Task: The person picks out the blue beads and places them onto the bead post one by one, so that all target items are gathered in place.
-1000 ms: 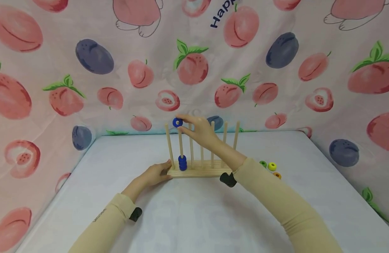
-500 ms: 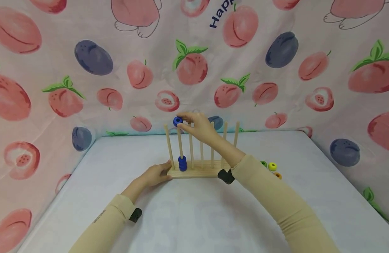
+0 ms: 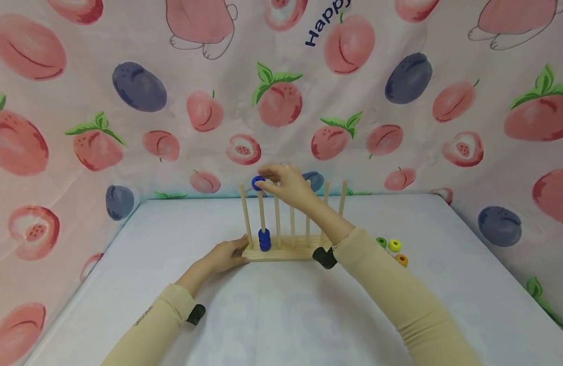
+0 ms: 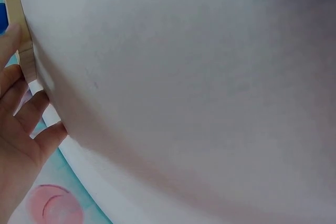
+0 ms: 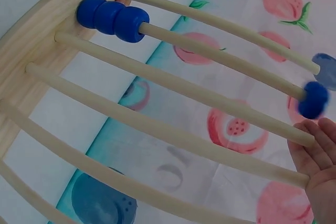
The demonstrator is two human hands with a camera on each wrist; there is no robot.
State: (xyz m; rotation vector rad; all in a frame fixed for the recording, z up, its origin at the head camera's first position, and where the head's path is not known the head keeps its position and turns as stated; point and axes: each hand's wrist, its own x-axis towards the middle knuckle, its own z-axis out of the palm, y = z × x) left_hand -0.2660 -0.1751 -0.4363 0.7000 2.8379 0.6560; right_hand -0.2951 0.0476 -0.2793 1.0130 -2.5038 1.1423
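Observation:
In the head view a wooden rack (image 3: 281, 254) with several upright pegs stands on the table. Three blue beads (image 5: 112, 18) sit stacked at the foot of its second peg from the left. My right hand (image 3: 290, 185) is at the top of that peg, thumb and fingers at another blue bead (image 3: 257, 183). In the right wrist view this bead, slightly blurred, sits right at the peg's tip, with the fingertips (image 5: 311, 124) just beside it. My left hand (image 3: 226, 254) holds the left end of the rack's base, the fingers (image 4: 32, 109) along its edge.
A green bead (image 3: 381, 242), a yellow bead (image 3: 394, 245) and an orange bead (image 3: 402, 260) lie on the white tabletop (image 3: 272, 315) right of the rack, partly behind the right sleeve. A fruit-print cloth (image 3: 217, 76) hangs behind the table.
The blue bead in the right hand has tilted and come slightly lower onto the tip of the second peg. The left hand stays at the rack's end. The head view has shifted a little.

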